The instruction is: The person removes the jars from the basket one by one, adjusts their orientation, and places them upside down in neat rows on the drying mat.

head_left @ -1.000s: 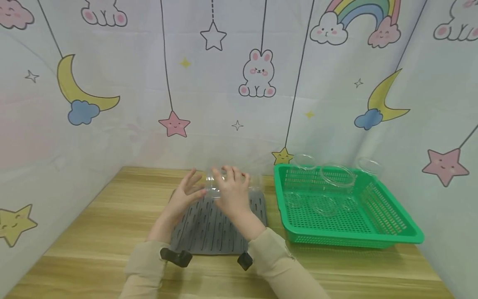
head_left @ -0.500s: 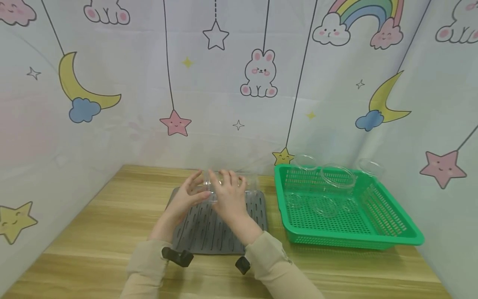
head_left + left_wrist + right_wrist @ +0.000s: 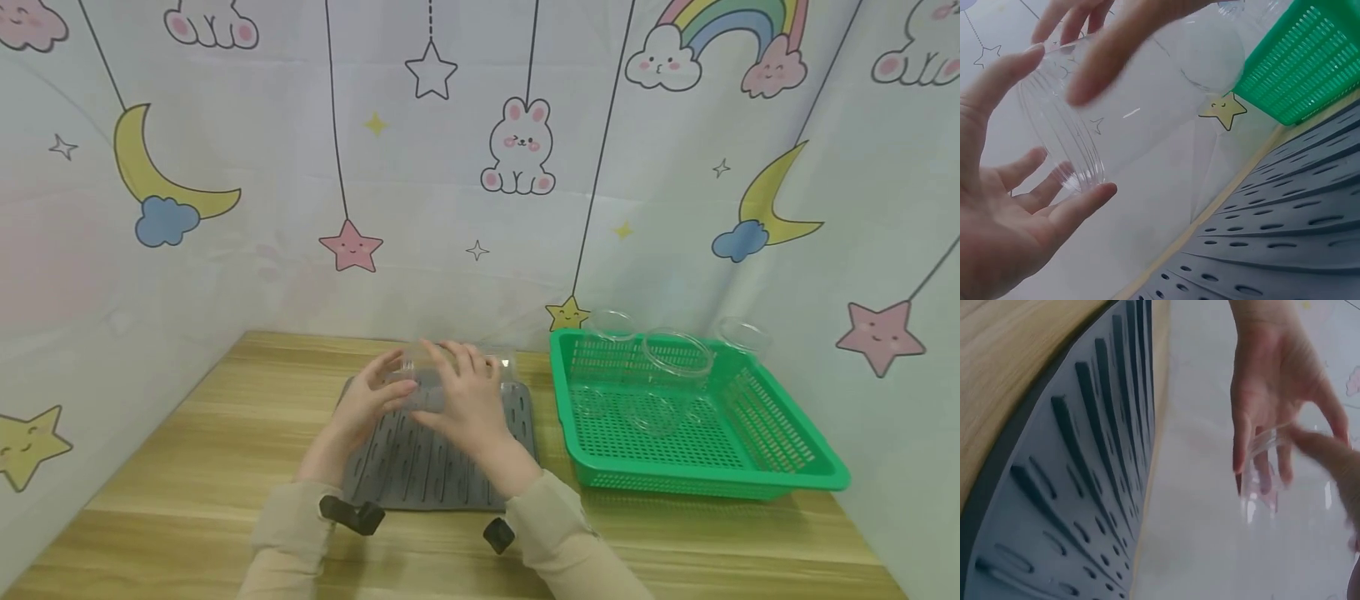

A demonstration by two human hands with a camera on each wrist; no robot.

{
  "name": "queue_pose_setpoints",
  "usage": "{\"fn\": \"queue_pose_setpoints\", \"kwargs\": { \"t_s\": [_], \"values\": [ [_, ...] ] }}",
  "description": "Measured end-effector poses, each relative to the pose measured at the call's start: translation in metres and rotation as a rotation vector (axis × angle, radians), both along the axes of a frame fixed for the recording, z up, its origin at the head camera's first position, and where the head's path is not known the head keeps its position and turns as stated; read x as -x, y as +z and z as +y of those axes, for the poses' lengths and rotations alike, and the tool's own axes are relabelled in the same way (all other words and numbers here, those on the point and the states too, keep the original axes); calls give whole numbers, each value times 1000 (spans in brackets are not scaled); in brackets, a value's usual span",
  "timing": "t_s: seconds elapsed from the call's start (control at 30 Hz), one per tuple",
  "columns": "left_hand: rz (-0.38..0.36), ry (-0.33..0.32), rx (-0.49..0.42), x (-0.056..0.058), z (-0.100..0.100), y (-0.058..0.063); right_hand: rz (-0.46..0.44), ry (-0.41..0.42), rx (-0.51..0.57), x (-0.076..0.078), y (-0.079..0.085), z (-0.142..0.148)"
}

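holding a clear jar [image 3: 1075, 137] on its side, raised off a grey mat [image 3: 420, 479], over its far part. cupping the jar's ridged end in the left hand [image 3: 363, 404], with thumb and fingers bent round opposite sides, parted just to the jar's width. grasping the jar's body from above with the right hand [image 3: 472, 400], with fingers spread and curved over it and the thumb, blurred in the left wrist view, on the near side; hard to tell how firmly. visible on the wooden table [image 3: 187, 433], just right of the mat: a green basket [image 3: 720, 479] with three clear cups [image 3: 667, 383] inside. seen behind: a printed cloth [image 3: 420, 167] with stars, moons and rabbits.
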State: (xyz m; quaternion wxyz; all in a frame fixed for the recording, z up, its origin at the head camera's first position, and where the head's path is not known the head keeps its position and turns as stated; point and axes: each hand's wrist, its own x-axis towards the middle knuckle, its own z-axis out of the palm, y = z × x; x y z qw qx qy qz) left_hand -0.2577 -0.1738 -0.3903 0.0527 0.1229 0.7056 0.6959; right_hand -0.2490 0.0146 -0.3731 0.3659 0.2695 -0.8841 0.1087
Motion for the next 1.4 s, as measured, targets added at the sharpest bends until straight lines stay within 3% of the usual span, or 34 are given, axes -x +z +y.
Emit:
{"fn": "queue_pose_setpoints", "kwargs": {
  "t_s": [0.13, 0.27, 0.37, 0.57, 0.7, 1.1, 1.4],
  "values": [
    [-7, 23, -60, 0, -3, 0, 162, 83, 222, 3, -3, 9],
    [5, 32, -130, 0, -5, 2, 180, 150, 495, 6, -5, 17],
    [15, 35, -178, 0, -6, 4, 58, 189, 701, 7, -5, 21],
    [31, 44, -212, 1, -7, 3, -344, 293, 1120, 7, -10, 24],
    [42, 41, -217, 1, -6, 2, -497, 367, 1327, 10, -14, 25],
    [75, 33, -251, 1, -5, 3, -819, 613, 1674, 16, -29, 19],
    [58, 44, -251, 1, -2, 3, -933, 726, 1766, 13, -34, 11]
  ]
}}
